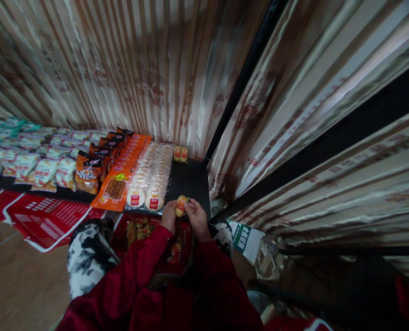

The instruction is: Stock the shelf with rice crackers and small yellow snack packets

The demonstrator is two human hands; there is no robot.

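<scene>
My left hand (pixel 170 216) and my right hand (pixel 198 219) meet at the front edge of a dark shelf (pixel 190 181). Both pinch a small yellow snack packet (pixel 181 204) between the fingertips, just above the shelf edge. Two similar yellow packets (pixel 180 153) stand at the back of the shelf against the curtain. Left of my hands lie rows of round white cakes in clear wrap (pixel 151 177). Below my hands, a red basket (pixel 182 248) on my lap holds several more small packets. My sleeves are dark red.
Orange snack packs (pixel 123 172), dark orange bags (pixel 92 168) and white bags (pixel 44 172) fill the shelf to the left. Red baskets (pixel 42 218) lie on the floor. Striped shiny curtains hang behind and to the right. A green and white box (pixel 246 239) sits by my right knee.
</scene>
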